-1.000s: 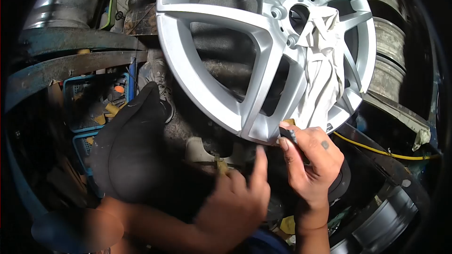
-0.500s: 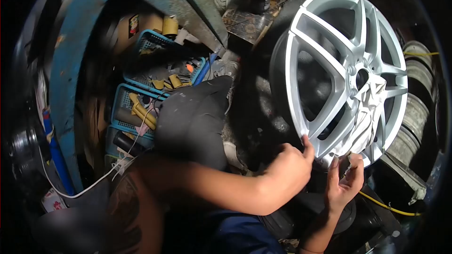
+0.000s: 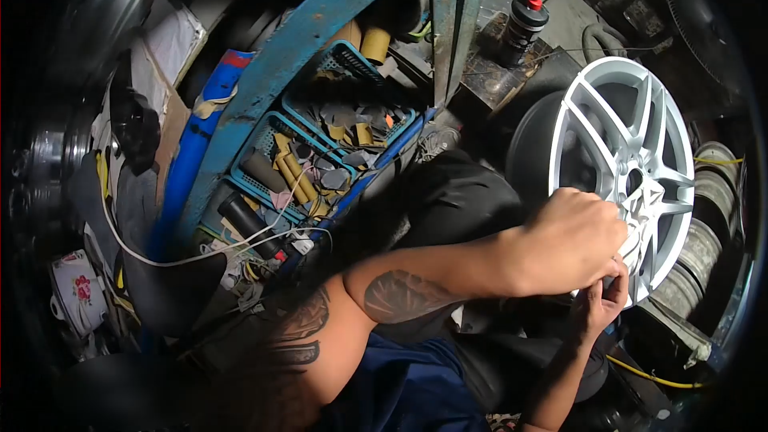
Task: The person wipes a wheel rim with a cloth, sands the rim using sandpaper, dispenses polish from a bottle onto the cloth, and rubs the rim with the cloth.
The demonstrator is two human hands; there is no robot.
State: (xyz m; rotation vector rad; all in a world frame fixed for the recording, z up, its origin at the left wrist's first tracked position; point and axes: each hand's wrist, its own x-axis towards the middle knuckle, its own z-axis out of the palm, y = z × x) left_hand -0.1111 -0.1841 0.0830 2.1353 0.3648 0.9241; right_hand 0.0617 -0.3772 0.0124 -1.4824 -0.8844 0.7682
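Note:
A silver alloy wheel (image 3: 620, 140) stands upright at the right, its spokes facing me. A white cloth (image 3: 642, 220) hangs from its hub down to the lower rim. My tattooed left arm reaches across my body. My left hand (image 3: 572, 242) lies as a fist over the wheel's lower spokes, its fingers closed where the cloth comes down. Just below it, my right hand (image 3: 598, 302) is raised with its fingertips touching the left hand and the wheel's bottom edge. Whatever it may hold is hidden. My black-clad knee (image 3: 448, 200) sits left of the wheel.
Blue plastic baskets (image 3: 320, 152) of rolls and scraps lie at the centre left under a blue metal frame (image 3: 280, 56). A black bottle with a red cap (image 3: 522, 22) stands behind the wheel. More rims (image 3: 704, 248) are stacked at the right, a yellow cable (image 3: 652, 374) below them.
The view has swung left and pulled back, so the wheel looks smaller and farther right. My left hand moved from the rim's edge onto the cloth area. My right hand stayed beneath it.

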